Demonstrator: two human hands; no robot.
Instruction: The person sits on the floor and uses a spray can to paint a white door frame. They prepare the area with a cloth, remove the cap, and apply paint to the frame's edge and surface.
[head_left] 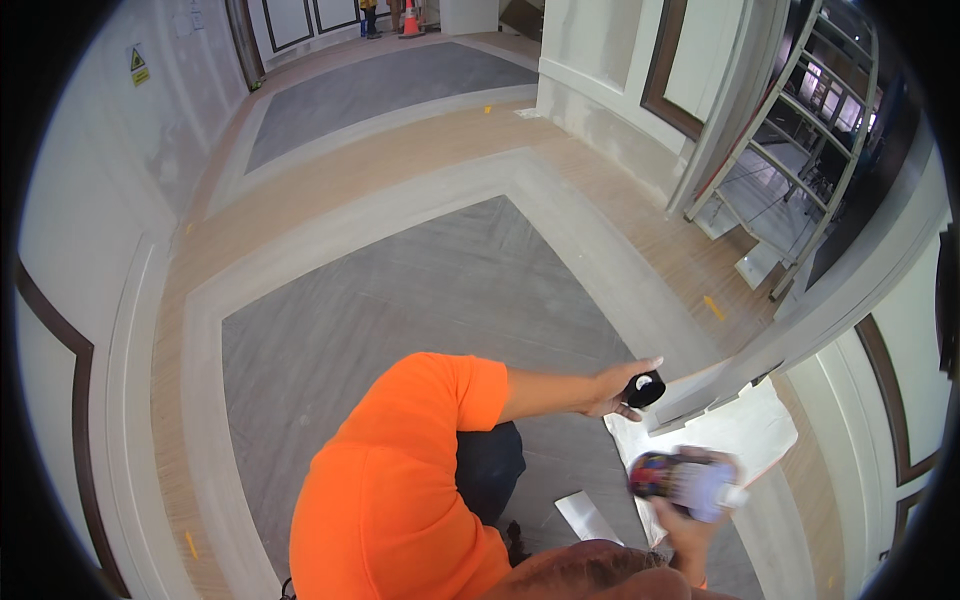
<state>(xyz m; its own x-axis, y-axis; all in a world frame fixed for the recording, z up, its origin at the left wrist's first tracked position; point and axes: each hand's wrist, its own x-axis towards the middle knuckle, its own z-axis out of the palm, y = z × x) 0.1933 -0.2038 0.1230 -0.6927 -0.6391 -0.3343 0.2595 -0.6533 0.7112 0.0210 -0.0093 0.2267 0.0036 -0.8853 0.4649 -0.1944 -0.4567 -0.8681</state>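
My left arm, in an orange sleeve, reaches right. At its end my left hand point(606, 388) is closed around a round black cap point(652, 391) with a pale spot in it, close to the white door frame. Lower right, my right hand point(688, 532) grips a spray can point(685, 482), dark and multicoloured at one end and pale toward the other. The can is tilted almost level and smeared by motion. Beneath both hands a white sheet point(752, 432) is spread at the foot of the frame. On the grey floor beside it lies a flat pale plate point(588, 518).
An aluminium ladder point(790, 150) leans at the opening on the upper right. Panelled white walls point(60, 410) run along both sides. Far off stand an orange traffic cone point(411, 22) and a person's legs point(370, 18). Yellow tape arrows point(714, 307) mark the wood-look floor border.
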